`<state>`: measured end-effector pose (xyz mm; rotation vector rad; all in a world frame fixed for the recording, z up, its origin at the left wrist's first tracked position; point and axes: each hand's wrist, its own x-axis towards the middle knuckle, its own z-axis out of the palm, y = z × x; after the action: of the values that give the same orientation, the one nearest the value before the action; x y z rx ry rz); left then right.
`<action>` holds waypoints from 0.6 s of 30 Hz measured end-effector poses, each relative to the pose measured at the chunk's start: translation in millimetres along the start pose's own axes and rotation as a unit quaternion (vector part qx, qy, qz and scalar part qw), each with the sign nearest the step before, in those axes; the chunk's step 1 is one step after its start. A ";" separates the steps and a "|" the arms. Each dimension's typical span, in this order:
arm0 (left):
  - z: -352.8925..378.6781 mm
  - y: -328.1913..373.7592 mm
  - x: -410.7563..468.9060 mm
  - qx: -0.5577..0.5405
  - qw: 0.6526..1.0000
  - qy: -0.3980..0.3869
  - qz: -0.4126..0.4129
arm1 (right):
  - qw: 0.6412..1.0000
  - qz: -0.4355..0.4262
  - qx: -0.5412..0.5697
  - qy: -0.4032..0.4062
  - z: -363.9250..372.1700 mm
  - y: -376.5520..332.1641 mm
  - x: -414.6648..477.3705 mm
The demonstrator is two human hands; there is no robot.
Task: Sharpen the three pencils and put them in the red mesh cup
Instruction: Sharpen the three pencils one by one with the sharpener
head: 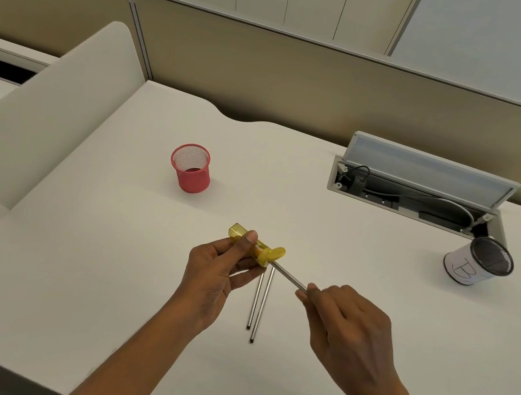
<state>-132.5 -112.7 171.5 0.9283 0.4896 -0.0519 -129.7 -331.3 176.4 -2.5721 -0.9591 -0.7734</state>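
In the head view, a yellow sharpener (256,243) is gripped by the left hand (216,271) above the white desk (99,273), and a pencil (289,275) pinched by the right hand (347,331) is set into its opening. Two more pencils (259,305) are laid side by side on the desk beneath the hands, and the red mesh cup (191,167) is stood upright farther back to the left, well apart.
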 end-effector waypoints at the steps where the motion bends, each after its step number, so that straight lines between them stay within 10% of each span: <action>1: -0.2 0.1 0.0 0.001 1.000 -0.001 0.001 | 0.999 0.030 0.035 -0.006 -1.0 -1.6 0.0; 8: -0.1 4.7 2.2 0.012 1.000 -0.010 0.009 | 0.878 0.320 0.334 -0.124 -8.4 -11.0 9.1; 14: -1.8 4.7 2.4 0.015 1.000 -0.020 -0.007 | 0.597 0.500 0.545 -0.310 -25.7 8.1 31.7; 18: -2.1 1.6 3.6 0.002 1.000 -0.013 -0.015 | 0.595 0.491 0.545 -0.328 -28.4 12.6 32.9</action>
<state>-129.7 -109.5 170.1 0.9226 0.4783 -0.0916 -111.2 -336.0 217.4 -1.6355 0.1092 0.8960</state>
